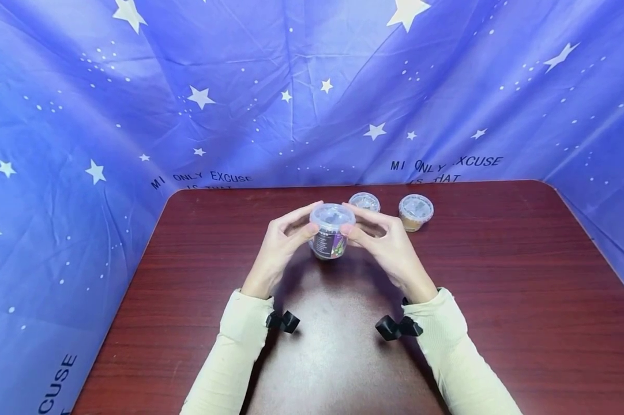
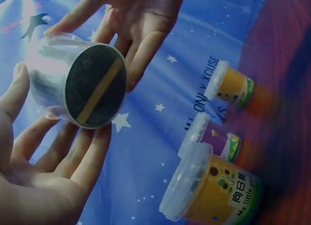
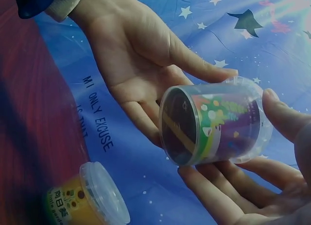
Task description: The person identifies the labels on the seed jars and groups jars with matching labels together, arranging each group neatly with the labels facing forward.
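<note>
Both hands together hold a clear plastic tub [image 1: 330,242] above the table. It has a translucent lid [image 1: 333,216] and a dark purple printed label. My left hand [image 1: 279,245] grips its left side, thumb near the rim; my right hand [image 1: 390,245] grips the right side in the same way. In the left wrist view the tub's round base [image 2: 97,86] shows dark contents crossed by a tan strip. From the right wrist, flowers and greenery show on the label [image 3: 228,123].
Behind the hands, two more lidded tubs [image 1: 364,202] [image 1: 416,213] stand near the table's back edge. The left wrist view shows a sunflower tub [image 2: 223,186], a purple tub [image 2: 221,142] and another orange one [image 2: 235,86]. A blue star-printed cloth [image 1: 291,115] surrounds the reddish-brown table [image 1: 499,300].
</note>
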Action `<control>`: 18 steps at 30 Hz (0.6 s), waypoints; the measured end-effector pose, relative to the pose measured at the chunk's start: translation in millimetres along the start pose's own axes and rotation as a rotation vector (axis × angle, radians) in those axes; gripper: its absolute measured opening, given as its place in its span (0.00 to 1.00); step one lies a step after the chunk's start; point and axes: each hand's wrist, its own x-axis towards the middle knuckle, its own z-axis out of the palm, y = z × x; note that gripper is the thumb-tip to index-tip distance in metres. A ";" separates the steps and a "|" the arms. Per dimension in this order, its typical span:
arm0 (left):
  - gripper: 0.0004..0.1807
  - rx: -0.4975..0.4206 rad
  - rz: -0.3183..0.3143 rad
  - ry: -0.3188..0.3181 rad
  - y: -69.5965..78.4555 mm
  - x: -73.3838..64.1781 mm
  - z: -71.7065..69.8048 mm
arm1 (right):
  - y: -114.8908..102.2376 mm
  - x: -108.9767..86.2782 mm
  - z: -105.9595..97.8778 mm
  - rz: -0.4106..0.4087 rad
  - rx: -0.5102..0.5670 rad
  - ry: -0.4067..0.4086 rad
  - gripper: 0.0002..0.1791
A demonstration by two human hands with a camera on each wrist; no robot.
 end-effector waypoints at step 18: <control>0.27 0.101 0.076 0.162 1.9 -4.5 20.1 | 3.2 -1.9 16.7 -0.148 -0.127 0.260 0.24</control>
